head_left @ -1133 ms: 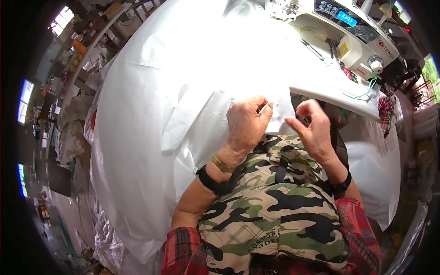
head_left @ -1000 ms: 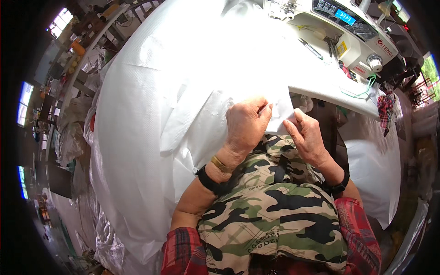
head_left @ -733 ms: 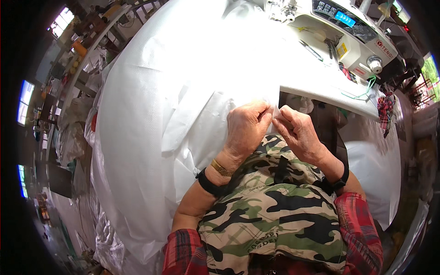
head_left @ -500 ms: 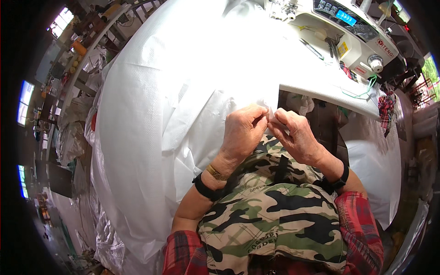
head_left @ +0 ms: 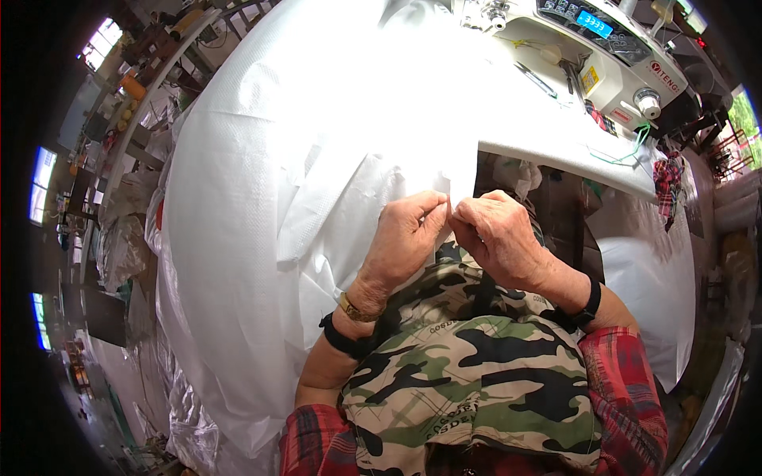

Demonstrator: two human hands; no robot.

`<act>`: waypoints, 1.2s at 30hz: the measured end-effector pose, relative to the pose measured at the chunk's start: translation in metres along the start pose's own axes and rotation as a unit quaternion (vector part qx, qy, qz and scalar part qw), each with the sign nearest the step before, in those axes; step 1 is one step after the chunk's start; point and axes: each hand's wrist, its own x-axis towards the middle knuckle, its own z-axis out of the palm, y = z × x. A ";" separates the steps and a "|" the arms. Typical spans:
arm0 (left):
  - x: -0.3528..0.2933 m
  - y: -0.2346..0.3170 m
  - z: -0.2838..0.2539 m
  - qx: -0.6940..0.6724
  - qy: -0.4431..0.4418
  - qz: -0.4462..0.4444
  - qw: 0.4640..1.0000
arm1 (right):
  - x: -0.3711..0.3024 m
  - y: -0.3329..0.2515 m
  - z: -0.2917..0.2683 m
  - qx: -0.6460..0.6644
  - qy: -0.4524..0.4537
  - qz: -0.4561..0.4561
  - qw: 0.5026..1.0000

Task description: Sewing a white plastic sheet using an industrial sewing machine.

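A large sheet of white woven plastic fabric [head_left: 230, 214] drapes over the table and down the left side of my lap. My left hand [head_left: 406, 238] pinches the fabric's edge between thumb and forefinger. Right beside it, my right hand [head_left: 500, 238] has its fingers curled and closed on the same edge, thumb tucked under. The fingertips nearly meet above the camouflage apron [head_left: 476, 381]. What exactly lies between the right fingers is hidden by the knuckles.
Ahead and to the right stands a white sewing machine [head_left: 619, 75] with a lit blue display. Tweezers [head_left: 536, 79] lie on its glaring white table [head_left: 571, 163]. Green thread [head_left: 639, 143] and a plaid cloth scrap [head_left: 668, 186] hang at the table's right end. More white fabric [head_left: 647, 270] bulges below.
Both hands have shifted a little to the left along the fabric edge. My left wrist has swung outward, and the right hand's fingers are curled more tightly.
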 end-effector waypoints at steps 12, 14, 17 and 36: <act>-0.004 -0.006 0.003 -0.109 0.008 -0.062 0.992 | -0.004 -0.004 0.006 -0.043 0.005 -0.023 0.999; -0.004 -0.006 0.003 -0.130 0.016 -0.053 0.990 | -0.004 -0.005 0.007 -0.102 0.032 -0.072 0.992; -0.003 -0.007 0.002 -0.105 -0.001 -0.068 0.992 | -0.002 -0.008 0.007 -0.123 0.035 -0.089 0.988; 0.042 0.073 -0.038 0.283 0.128 0.318 0.896 | 0.113 0.048 0.044 0.358 -0.065 0.171 0.916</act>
